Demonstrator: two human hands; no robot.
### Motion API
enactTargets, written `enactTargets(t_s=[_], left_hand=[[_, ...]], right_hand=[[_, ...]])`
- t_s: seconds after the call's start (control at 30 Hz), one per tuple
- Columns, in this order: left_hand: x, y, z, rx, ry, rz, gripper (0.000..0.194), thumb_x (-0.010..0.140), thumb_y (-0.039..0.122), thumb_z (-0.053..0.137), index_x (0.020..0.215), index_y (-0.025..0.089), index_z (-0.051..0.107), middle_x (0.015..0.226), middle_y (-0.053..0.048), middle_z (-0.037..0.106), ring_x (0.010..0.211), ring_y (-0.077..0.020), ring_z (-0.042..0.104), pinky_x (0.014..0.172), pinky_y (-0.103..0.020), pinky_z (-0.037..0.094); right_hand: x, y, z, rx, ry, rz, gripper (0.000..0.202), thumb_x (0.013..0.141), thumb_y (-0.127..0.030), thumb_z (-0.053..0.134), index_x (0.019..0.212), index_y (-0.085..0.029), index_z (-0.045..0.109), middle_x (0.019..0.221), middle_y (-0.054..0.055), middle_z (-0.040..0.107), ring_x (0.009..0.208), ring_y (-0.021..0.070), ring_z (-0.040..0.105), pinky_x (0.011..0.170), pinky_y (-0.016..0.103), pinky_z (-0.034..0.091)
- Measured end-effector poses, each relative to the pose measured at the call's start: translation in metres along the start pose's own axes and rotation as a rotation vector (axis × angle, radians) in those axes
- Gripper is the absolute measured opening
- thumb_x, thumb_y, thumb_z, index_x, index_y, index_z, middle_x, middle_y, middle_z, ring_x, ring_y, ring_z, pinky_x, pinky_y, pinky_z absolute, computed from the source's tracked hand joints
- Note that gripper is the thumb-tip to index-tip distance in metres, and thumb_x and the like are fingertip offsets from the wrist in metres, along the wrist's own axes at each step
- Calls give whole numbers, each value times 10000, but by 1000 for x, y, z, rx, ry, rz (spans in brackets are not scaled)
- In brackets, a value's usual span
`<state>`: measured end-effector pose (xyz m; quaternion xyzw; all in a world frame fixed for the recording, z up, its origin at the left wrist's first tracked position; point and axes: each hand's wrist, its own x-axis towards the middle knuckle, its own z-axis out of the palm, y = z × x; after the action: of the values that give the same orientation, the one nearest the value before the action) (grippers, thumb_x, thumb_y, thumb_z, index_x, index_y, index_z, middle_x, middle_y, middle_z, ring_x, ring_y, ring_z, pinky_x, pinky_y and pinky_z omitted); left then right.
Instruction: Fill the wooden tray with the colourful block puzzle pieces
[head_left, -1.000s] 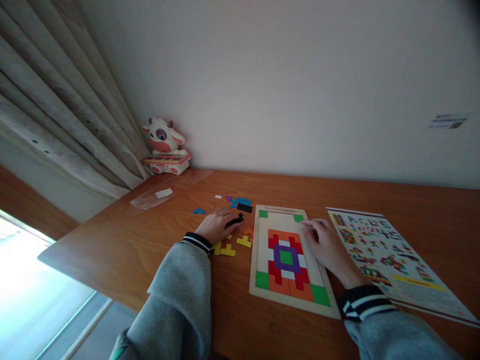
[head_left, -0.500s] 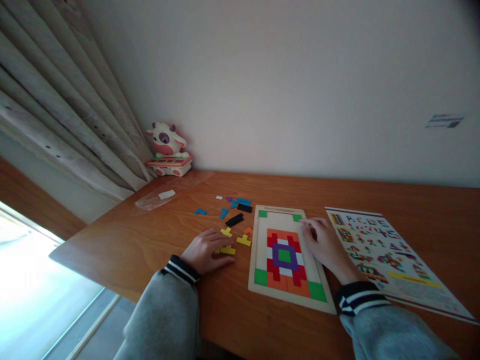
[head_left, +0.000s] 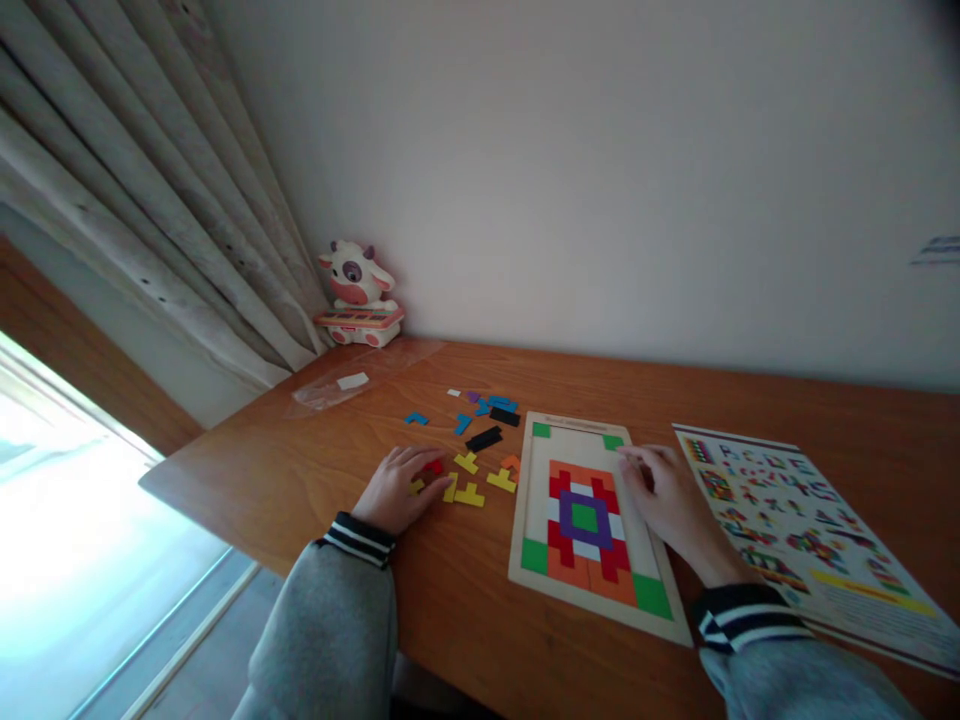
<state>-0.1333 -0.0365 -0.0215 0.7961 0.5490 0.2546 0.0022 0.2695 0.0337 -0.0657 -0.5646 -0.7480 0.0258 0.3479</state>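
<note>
My left hand [head_left: 399,488] rests on the table at the left, fingers and thumb apart. Close by its fingertips lie a red piece [head_left: 434,466] and several yellow puzzle pieces [head_left: 470,495]; part of another yellow piece shows by its fingers. My right hand [head_left: 660,492] is curled, thumb and fingers drawn together at the right rim of the wooden puzzle board [head_left: 525,500]. Anything between those fingers is hidden. Green squares [head_left: 613,441] sit at the board's corners. Its middle has a pattern of orange, red, white and purple pieces around a green square [head_left: 584,517].
Black pieces [head_left: 484,439], blue pieces [head_left: 463,424] and an orange piece [head_left: 511,462] lie left of the board. A printed pattern sheet [head_left: 810,530] is at the right. Behind are a clear plastic bag [head_left: 322,396] and a cow toy with a keyboard [head_left: 360,295].
My left hand has drawn back to the left, uncovering the red piece and more of the yellow ones. My right hand has shifted slightly away from the green corner square. The view has turned left.
</note>
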Motion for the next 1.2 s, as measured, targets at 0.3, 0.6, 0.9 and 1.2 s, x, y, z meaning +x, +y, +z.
enactTargets(t_s=[0.3,0.6,0.9,1.2], left_hand=[[7,4,19,158,-94,-133,832,848,693,547,1503,217,352,1581,-173,296,1467,-404,229,1140,-643,255],[55,4,39,67,-124,-26,653,949,586,452,1474,200,412,1568,-141,351,1465,-327,290,1184,-564,248],[75,-22,59,-28,-43,12,366,986,279,416,1248,162,642,1363,-129,604,1291,-255,545,1125,-478,408],[71,28,44,-28,-82,270,438,975,435,500,1369,248,545,1515,-82,452,1434,-278,363,1188,-513,302]], right_hand=[[0,4,1,-52,-14,-7,313,932,-265,427,1090,-147,671,1043,135,614,989,270,617,924,423,493],[1,9,1,-53,-12,1,314,917,-220,426,1094,-138,671,1063,144,609,1003,270,610,926,430,496],[0,11,3,-32,-2,4,318,905,-191,421,1094,-144,672,1069,139,607,1007,260,610,943,430,493],[1,18,-2,-44,-20,35,316,876,-155,436,1099,-165,660,1066,126,620,1025,260,601,938,424,483]])
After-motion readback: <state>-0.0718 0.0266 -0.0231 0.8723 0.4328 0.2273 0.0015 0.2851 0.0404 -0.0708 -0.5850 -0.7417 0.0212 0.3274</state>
